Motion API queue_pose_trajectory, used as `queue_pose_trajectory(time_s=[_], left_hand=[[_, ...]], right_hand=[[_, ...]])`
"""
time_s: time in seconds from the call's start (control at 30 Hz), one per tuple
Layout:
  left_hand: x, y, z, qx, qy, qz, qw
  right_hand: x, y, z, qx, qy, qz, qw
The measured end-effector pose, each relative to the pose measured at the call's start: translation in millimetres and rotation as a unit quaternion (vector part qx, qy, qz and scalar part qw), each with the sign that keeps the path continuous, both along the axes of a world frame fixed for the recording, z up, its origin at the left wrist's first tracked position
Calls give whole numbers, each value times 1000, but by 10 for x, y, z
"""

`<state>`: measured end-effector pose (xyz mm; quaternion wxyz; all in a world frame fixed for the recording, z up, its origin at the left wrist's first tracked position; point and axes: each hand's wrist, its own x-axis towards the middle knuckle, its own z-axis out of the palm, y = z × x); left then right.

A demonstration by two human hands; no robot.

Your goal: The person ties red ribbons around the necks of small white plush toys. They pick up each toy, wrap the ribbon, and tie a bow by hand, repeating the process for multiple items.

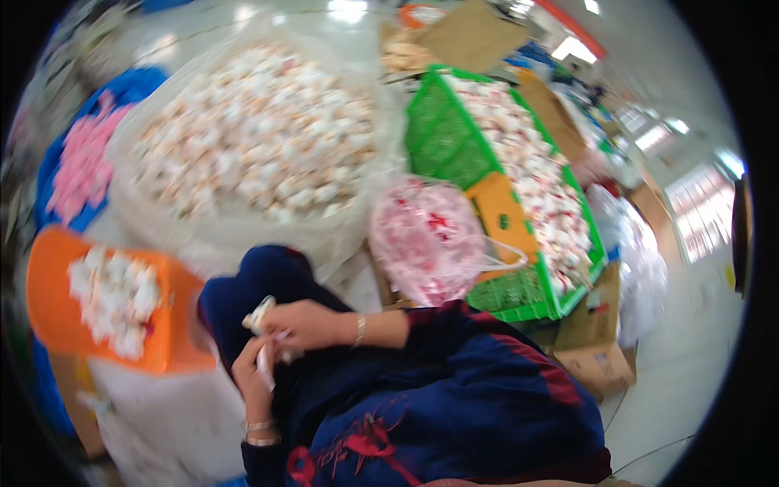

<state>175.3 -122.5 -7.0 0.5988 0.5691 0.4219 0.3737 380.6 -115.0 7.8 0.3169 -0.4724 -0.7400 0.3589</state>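
Note:
Above my lap, both hands are close together. My right hand [312, 325] has its fingers closed around a small cream-and-white soft piece [260, 314] that pokes out past the fingertips. Just below it, my left hand [252, 380] is closed on a narrow pale strip [265, 367], whose kind I cannot make out. The fingertips of the two hands nearly meet, and what lies between them is partly hidden. Left of my knees, an orange plastic chair [49, 280] bears a heap of white fluffy pieces [118, 300].
A large clear plastic sheet [130, 219] holds a wide heap of white-and-tan pieces [260, 130]. Pink pieces [85, 162] lie on blue plastic at the left. On the right stand a pink-and-red filled bag [422, 235], a full green crate [442, 138] and a cardboard box [596, 369].

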Motion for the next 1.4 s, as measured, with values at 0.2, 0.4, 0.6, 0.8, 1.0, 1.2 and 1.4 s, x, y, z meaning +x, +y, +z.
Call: queue_pose_trajectory(time_s=[0.2,0.4,0.6,0.8,1.0,1.2,1.4], left_hand=[[-134,158,-41,-55,-102,-80,990],[-229,338,-195,-227,-134,-63,962],[-241,345,37,-240,-107,-65,963],[-266,389,154,-158,55,-103,981],[-151,325,199,-151,-31,-57,986],[-151,322,190,-141,5,-78,987],[-163,249,172,-102,54,-37,993]], right_hand=[[-60,22,-108,28,-26,-10,999],[-69,3,-67,53,6,-39,998],[-51,-4,-56,49,9,-40,998],[-51,14,4,64,-44,-16,997],[-34,18,94,40,-81,-16,996],[-39,12,51,-2,-70,-45,997],[-115,40,71,40,-45,-44,997]])
